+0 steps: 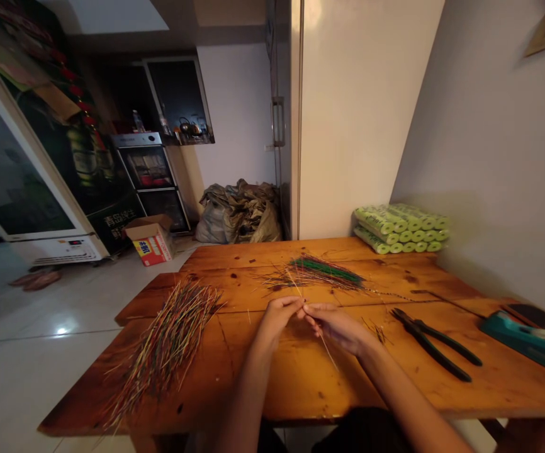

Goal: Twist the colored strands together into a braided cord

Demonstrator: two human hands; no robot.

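Close together over the middle of the wooden table [301,390], my left hand [284,311] and my right hand [331,321] pinch a thin, light-coloured wire [329,354]. One end of it slants down past my right hand, while a pale length rises beyond my fingertips. The exact grip point is hidden by the fingers. A loose heap of multicoloured wires [173,340] lies to the left. Farther back, just beyond my hands, rests a flatter bundle of green and reddish wires [329,272].
Black-handled pliers [435,343] lie on the right, near a teal tape dispenser [530,340] and a thin dark rod [447,301]. Stacked green-wrapped rolls [399,228] sit at the table's back right. Small wire scraps [376,330] are scattered beside the pliers. A cardboard box [151,240] stands on the floor.
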